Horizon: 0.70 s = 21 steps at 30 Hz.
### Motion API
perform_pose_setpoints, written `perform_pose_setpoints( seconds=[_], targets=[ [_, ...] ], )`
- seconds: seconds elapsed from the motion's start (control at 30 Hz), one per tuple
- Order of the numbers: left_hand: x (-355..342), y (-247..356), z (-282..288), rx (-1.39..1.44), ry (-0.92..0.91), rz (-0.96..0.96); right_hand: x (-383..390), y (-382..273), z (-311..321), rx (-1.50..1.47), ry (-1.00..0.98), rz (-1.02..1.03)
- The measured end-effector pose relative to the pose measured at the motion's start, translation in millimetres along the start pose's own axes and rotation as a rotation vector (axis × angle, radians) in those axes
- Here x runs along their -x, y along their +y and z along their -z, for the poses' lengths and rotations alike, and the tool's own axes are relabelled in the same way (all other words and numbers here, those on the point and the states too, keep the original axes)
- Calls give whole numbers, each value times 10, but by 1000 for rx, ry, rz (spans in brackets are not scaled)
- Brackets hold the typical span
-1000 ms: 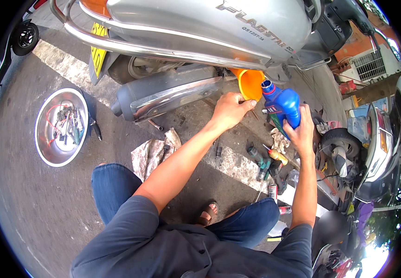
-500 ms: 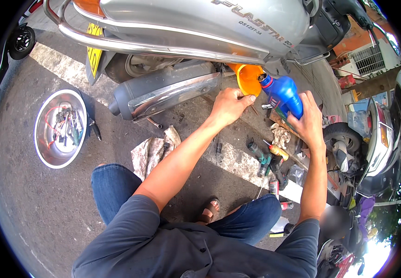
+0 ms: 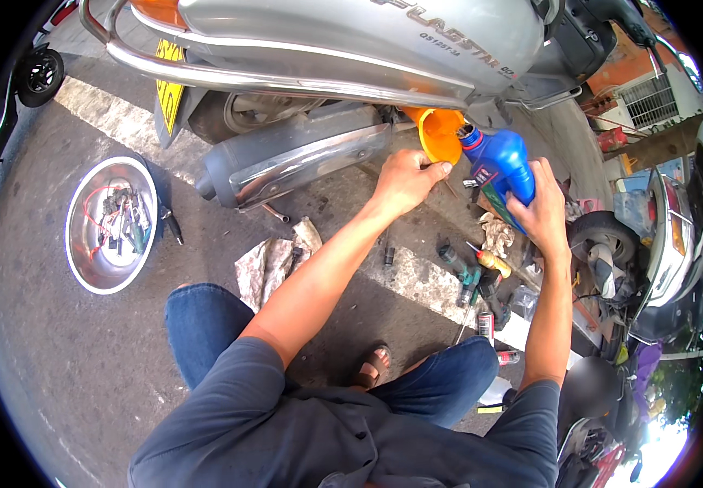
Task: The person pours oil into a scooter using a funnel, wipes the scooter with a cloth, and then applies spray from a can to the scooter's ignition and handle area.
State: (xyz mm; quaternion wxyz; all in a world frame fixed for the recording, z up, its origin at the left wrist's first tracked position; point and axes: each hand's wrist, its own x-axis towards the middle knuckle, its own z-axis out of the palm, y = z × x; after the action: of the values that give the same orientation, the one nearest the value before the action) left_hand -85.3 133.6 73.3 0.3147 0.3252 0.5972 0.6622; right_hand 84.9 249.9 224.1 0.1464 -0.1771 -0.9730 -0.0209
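Watching from afar through the head camera, I find both hands busy: the left hand point(image 3: 404, 185) pinches the lower rim of an orange plastic funnel point(image 3: 442, 145), thumb on the near edge and fingers partly hidden, while the right hand point(image 3: 545, 211) is wrapped around the handle side of a blue plastic oil jug point(image 3: 503, 153). The jug is between the hands, leaning toward the left one, its uncapped mouth right beside the funnel's rim; whether they touch I cannot tell. Beyond both hands stands a silver scooter point(image 3: 335, 49), its muffler point(image 3: 294, 154) to the left of the left hand, and a crumpled rag point(image 3: 266, 268) lies nearer me than that hand.

I judge the jug to be thin, springy plastic that would give under a hard squeeze; its weight hangs on a fill level I cannot see, and any oily film would make it slick. I would grip it as here, by the handle side, leaving the neck free. The funnel looks light and fairly stiff, best steadied at the rim.

Against a second ago, the right hand sits farther from the left, the jug leans over more and shows more of its label, while the left hand keeps its rim grip
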Motion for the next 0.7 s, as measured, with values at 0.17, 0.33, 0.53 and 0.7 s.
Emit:
perform_pose_setpoints(
  seconds=[0.17,0.33,0.53,0.7],
  targets=[
    [22,13,-4,35,17,9,103,224,-233,-169,63,-36],
    [-18,-31,-8,-25,16,7,155,312,-348,-192,84,-59],
    [4,22,11,88,-17,60,120,254,-282,-124,119,4],
    [10,22,-19,120,-10,58,62,173,-142,-117,50,24]
  ],
)
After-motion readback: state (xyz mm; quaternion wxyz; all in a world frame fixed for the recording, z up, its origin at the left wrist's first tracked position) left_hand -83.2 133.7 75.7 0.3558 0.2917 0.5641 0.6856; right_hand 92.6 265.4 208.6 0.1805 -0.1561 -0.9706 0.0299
